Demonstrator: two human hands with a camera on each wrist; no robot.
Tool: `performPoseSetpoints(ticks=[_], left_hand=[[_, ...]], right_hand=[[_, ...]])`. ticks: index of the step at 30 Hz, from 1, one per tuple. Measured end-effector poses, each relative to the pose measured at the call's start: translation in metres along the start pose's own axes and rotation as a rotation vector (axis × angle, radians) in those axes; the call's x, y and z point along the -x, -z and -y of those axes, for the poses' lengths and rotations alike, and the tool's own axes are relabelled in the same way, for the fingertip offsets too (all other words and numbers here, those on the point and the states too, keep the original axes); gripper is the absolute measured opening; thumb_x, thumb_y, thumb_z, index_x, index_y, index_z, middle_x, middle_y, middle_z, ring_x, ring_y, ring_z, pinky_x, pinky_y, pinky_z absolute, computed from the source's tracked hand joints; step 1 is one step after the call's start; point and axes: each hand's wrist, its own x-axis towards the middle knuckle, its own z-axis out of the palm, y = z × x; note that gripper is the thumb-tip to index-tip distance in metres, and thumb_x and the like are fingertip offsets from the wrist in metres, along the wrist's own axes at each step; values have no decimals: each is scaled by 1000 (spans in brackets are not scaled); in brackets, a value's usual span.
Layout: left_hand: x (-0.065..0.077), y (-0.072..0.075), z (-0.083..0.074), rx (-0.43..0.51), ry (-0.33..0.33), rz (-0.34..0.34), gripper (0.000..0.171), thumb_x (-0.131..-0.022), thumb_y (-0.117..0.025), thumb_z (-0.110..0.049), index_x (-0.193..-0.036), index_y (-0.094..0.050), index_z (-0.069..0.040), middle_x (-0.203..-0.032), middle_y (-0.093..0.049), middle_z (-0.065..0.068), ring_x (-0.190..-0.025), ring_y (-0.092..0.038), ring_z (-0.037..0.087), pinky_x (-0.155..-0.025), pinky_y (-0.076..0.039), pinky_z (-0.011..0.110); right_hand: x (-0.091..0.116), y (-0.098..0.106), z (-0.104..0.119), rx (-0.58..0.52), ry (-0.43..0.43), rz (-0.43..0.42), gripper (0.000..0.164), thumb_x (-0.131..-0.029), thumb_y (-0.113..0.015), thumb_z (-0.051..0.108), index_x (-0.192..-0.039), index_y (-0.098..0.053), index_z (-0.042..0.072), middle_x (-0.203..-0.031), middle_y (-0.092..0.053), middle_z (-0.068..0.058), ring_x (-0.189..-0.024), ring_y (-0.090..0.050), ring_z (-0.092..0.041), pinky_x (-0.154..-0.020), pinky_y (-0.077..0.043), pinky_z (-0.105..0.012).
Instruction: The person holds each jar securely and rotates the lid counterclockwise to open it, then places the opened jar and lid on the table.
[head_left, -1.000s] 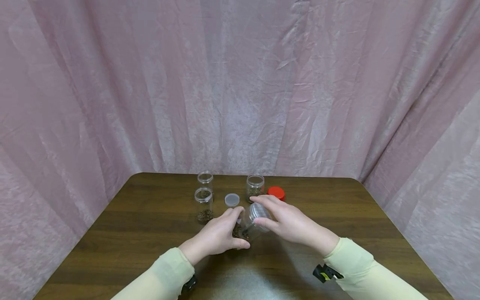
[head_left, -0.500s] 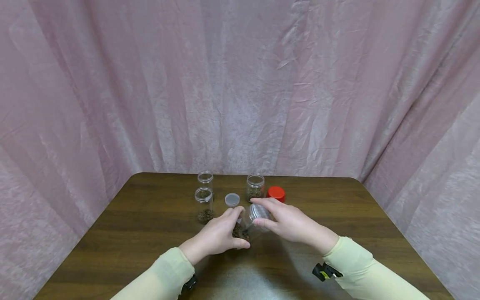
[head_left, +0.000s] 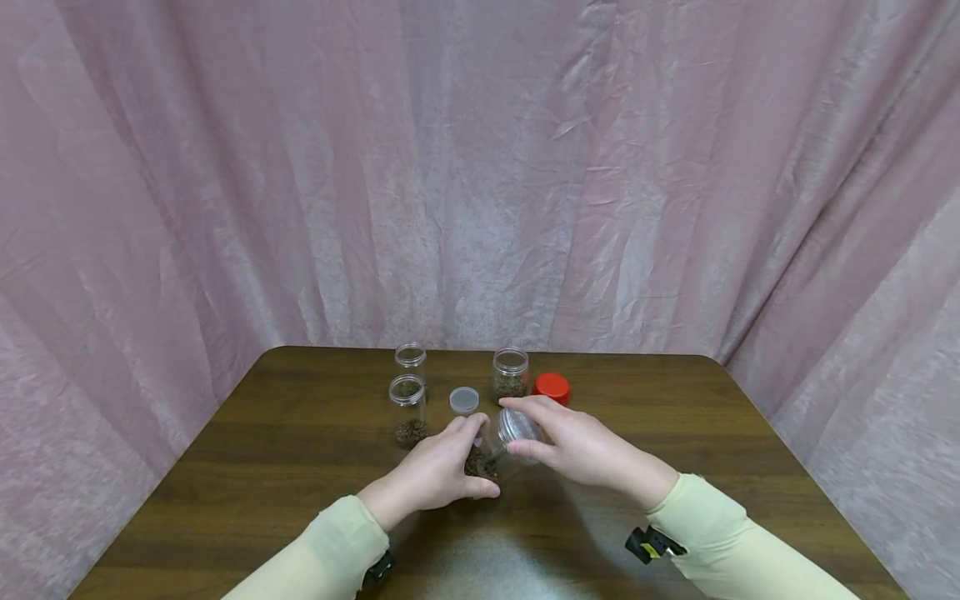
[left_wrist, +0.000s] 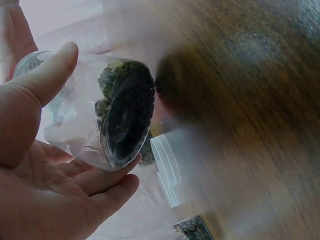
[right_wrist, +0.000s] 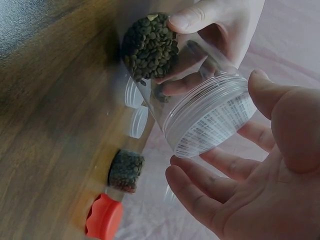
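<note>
A clear plastic jar (right_wrist: pixel 150 55) with dark, flat, lentil-like seeds (left_wrist: pixel 125 107) at its bottom leans to the right above the table. My left hand (head_left: pixel 435 467) holds its body, thumb on one side and fingers round the other. On its upper end sits a clear ribbed lid (right_wrist: pixel 212 117) that shows a fine printed pattern. Around the rim of this lid curl the thumb and fingers of my right hand (head_left: pixel 577 437). Part of the jar's body is hidden behind the left hand in the head view.
Two clear jars, a nearer one (head_left: pixel 407 408) and a farther one (head_left: pixel 411 358), stand on the left. Another jar (head_left: pixel 511 375) is at the back, beside a red cap (head_left: pixel 552 387). Translucent lids (right_wrist: pixel 138 121) lie on the wooden table (head_left: pixel 285 467). A pink curtain (head_left: pixel 480 167) hangs behind.
The right hand has dropped very slightly at the lid since a second ago. Left hand and jar look unmoved.
</note>
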Motion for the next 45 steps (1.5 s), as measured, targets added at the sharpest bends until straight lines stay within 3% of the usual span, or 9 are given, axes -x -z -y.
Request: performPoseSetpoints(ticks=[22, 35, 45], left_hand=[[1, 0, 1, 9, -11, -7, 90, -86, -97, -41, -154, -48, -7, -135, -63, 16, -105, -71, 32, -89, -60, 54], [0, -1, 2, 12, -16, -9, 91, -86, -97, -40, -154, -48, -5, -136, -63, 16, -106, -71, 32, -90, -59, 54], [1, -1, 2, 5, -28, -16, 91, -86, -98, -39, -153, -49, -4, -136, -63, 17, -107, -70, 31, -91, -59, 54]], right_hand=[[1, -2, -1, -16, 44, -16, 63, -111, -68, 45, -164, -52, 15, -153, -60, -9, -135, -64, -29, -109, -52, -57], [1, -2, -3, -12, 58, -20, 63, -111, -68, 46, -164, -52, 16, -149, -62, -5, -121, -66, -21, -103, -54, -54], [2, -2, -3, -11, 61, -14, 63, -110, -67, 47, -164, -52, 16, -149, -61, -6, -122, -66, -22, -103, -54, -54]])
